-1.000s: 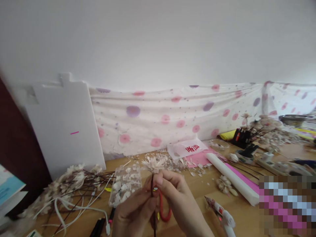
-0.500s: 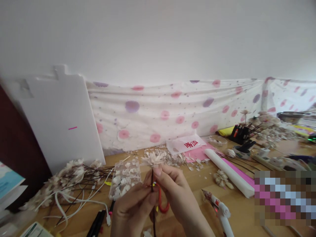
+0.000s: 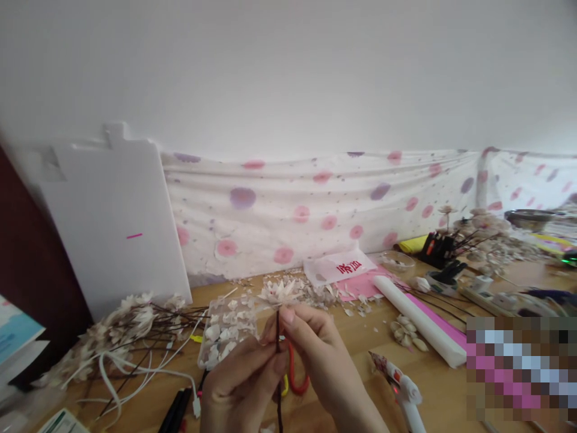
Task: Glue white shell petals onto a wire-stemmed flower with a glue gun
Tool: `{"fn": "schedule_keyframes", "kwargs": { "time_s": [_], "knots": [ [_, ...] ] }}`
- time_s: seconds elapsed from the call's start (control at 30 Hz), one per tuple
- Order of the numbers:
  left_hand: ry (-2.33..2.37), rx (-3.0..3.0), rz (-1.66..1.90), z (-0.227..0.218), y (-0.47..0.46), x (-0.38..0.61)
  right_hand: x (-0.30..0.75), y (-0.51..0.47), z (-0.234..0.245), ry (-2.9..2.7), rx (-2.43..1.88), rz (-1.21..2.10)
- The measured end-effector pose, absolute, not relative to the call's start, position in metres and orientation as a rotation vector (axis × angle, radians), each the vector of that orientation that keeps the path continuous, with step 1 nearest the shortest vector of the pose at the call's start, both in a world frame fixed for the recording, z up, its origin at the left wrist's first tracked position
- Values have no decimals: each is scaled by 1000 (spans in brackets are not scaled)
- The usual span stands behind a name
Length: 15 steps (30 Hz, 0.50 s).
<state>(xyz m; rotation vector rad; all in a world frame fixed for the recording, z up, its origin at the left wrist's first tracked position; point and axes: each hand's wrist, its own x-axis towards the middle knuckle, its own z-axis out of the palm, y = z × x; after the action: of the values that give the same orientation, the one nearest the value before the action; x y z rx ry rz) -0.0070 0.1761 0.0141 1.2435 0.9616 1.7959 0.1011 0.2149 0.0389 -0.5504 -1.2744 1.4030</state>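
Both my hands are raised at the bottom centre, pinching one dark wire stem [image 3: 277, 337] topped by a pale shell-petal flower [image 3: 280, 292]. My left hand [image 3: 241, 385] grips the stem from below, fingers closed round it. My right hand [image 3: 318, 355] pinches the stem just under the flower, thumb and forefinger pressed together. Behind the hands lie red-handled scissors [image 3: 294, 374] on the wooden table [image 3: 356, 343]. A clear plastic box of shell pieces [image 3: 225, 337] sits just left of the flower.
A heap of finished stemmed flowers [image 3: 130, 328] and white cables lie at the left by a white foam board [image 3: 112, 228]. A glue gun [image 3: 401, 388] lies at the right front, a white roll [image 3: 419, 322] behind it. Shell scraps, a power strip [image 3: 491, 294] and more flowers crowd the right.
The hands and flower stay almost where they were; the view has shifted slightly, and the fingers have adjusted their pinch on the stem a little.
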Motion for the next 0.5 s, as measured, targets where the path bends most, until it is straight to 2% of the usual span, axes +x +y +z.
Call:
{"fn": "schedule_keyframes", "kwargs": {
  "time_s": [0.5],
  "knots": [
    [939, 1018, 1695, 23, 173, -9, 99, 215, 34, -1244, -511, 1423]
  ]
}}
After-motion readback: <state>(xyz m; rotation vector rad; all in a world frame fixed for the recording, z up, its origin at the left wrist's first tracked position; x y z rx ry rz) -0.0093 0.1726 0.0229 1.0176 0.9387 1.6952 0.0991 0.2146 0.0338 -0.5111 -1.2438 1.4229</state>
